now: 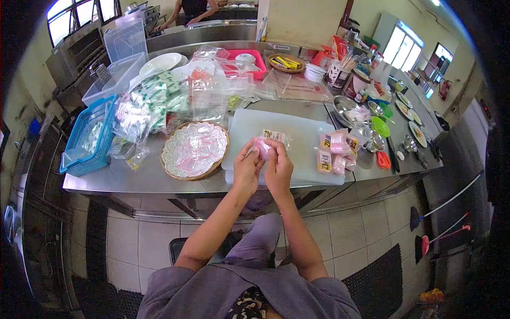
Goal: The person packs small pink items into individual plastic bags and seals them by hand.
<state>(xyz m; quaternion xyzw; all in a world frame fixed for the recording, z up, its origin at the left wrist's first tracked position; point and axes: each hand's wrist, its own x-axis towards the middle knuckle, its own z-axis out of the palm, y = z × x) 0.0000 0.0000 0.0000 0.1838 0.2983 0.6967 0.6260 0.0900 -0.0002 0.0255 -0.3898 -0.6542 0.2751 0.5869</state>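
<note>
The steel counter (pixel 133 182) runs across the whole work area, and a co-worker (pixel 195 7) is on its far side. On it lies a pale cutting board (pixel 308 130), directly in front of the person. To the left sits a blue basket (pixel 94 160) holding plastic bags, and between it and the board a round basket (pixel 227 153), lined with a paper doily, holds clear bags with pink edges (pixel 197 154).

Near the board's right end is a cluster of pink packets (pixel 338 142), several showing printed labels; these look finished. One labelled packet (pixel 274 135) lies on the board just beyond the hands. The left hand (pixel 245 166) and right hand (pixel 280 167) both pinch a small pink packet (pixel 262 148) over the board; whether it is sealed cannot be told. The work seems partway along: a batch looks done, this packet is in hand, and the bags in the round basket appear unused.
</note>
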